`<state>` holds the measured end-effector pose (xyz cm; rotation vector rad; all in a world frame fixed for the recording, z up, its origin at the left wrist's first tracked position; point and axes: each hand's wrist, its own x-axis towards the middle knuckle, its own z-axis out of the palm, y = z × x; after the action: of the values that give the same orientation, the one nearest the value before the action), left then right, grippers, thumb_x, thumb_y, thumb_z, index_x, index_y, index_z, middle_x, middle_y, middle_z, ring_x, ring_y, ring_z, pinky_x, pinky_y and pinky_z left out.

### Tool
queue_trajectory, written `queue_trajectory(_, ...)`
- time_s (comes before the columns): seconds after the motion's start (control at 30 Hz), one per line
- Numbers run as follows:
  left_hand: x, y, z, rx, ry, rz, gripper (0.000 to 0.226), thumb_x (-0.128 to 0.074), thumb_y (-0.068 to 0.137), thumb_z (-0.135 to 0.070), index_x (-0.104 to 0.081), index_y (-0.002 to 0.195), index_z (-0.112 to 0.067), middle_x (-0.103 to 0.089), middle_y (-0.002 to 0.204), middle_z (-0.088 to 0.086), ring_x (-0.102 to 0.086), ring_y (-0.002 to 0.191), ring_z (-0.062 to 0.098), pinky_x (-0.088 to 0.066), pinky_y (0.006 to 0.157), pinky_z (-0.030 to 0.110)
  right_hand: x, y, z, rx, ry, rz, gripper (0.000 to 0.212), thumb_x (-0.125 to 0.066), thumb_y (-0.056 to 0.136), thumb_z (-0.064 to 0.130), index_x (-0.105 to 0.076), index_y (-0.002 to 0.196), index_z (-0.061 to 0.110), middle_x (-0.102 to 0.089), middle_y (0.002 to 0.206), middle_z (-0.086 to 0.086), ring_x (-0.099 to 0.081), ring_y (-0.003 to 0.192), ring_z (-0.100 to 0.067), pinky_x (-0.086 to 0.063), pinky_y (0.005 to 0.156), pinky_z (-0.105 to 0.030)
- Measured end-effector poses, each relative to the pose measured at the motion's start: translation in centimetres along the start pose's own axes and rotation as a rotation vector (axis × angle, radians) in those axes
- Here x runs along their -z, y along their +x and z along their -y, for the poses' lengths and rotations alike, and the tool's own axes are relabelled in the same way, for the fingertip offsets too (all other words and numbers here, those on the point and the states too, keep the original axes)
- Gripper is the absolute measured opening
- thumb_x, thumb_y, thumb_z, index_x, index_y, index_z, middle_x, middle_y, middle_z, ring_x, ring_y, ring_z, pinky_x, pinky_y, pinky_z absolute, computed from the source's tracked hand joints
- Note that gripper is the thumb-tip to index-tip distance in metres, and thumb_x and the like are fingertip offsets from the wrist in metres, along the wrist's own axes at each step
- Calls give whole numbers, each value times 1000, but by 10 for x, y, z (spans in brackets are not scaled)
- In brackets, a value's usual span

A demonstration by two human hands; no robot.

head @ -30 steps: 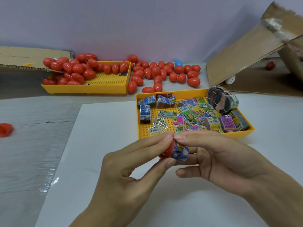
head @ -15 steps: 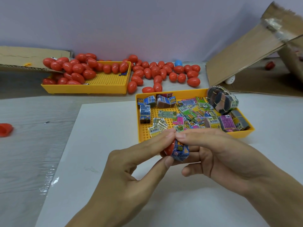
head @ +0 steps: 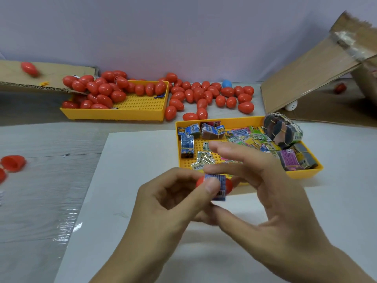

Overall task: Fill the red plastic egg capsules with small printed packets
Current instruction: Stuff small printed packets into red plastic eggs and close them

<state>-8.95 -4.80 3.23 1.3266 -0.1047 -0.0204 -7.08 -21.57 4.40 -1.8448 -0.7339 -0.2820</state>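
Note:
My left hand (head: 169, 203) pinches a red egg capsule (head: 201, 181) between fingers and thumb, over the white sheet in front of the packet tray. A small blue printed packet (head: 219, 186) sticks out of the capsule, with the thumb pressed on it. My right hand (head: 279, 201) is beside it on the right, its fingers spread, straight and blurred. The index reaches over the packet and the lower fingers lie under it. More red plastic shows at the packet's right side (head: 230, 184). The yellow tray of loose and bundled printed packets (head: 306, 176) lies just behind my hands.
A second yellow tray (head: 114, 116) at the back left holds several red eggs; more red eggs (head: 204, 94) and one blue egg (head: 226, 83) lie loose beside it. Cardboard flaps stand at the back left (head: 51, 76) and right (head: 306, 78). Open red capsule halves (head: 13, 163) lie far left.
My right hand's fingers have let go of the packet and spread apart. My left thumb has shifted onto the packet. Capsule and hands stay in roughly the same spot.

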Motion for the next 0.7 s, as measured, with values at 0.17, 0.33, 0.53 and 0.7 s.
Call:
queue_trajectory(0.17,5,3,2,-142,10,9,35,-83,65,-19,-77,99,-22,-77,97,8,-74,91,18,-57,76,21,8,9,1,-357,260,-27,35,-70,73,37,-64,108,35,-67,115,23,-67,99,-1,-54,71,-17)
queue_trajectory(0.33,5,2,2,-326,128,29,37,-78,72,-11,-73,106,-23,-73,108,5,-69,105,25,-56,85,25,5,7,11,-475,338,-52,22,-73,74,39,-78,85,21,-74,71,-8,-70,59,-19,-51,48,-23)
queue_trajectory(0.53,7,3,-3,-338,97,19,45,-79,72,-7,-68,113,-23,-72,115,3,-69,110,24,-55,90,26,2,3,12,-234,238,-112,33,-84,72,31,-76,104,26,-77,92,0,-74,79,-20,-58,62,-25)
queue_trajectory(0.7,6,3,-1,-357,83,14,42,-81,69,-1,-72,105,-22,-75,107,5,-71,103,25,-57,86,26,6,4,12,-101,82,-142,31,-79,76,29,-75,106,27,-76,96,7,-73,83,-16,-58,66,-24)
